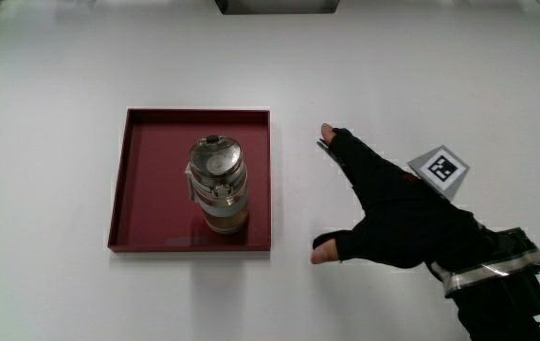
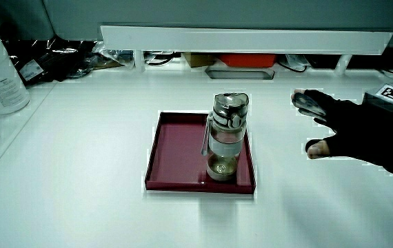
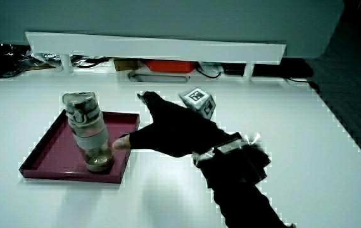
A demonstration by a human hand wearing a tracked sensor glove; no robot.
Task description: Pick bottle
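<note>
White tabletop (image 1: 52, 76), low partition (image 2: 245, 38) at its edge away from the person. Dark red tray (image 1: 135, 189) on it, bottle (image 1: 218, 185) upright inside, close to the tray's nearer wall. Beside the tray, apart from it: the hand (image 1: 393, 213), fingers (image 1: 341, 147) spread wide, holding nothing, patterned cube (image 1: 439, 170) on its back.

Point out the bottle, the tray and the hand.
bottle (image 1: 217, 159): main view, on its lid.
tray (image 1: 153, 180): main view, on its bare red floor beside the bottle.
hand (image 1: 398, 210): main view, on the back of the glove.
</note>
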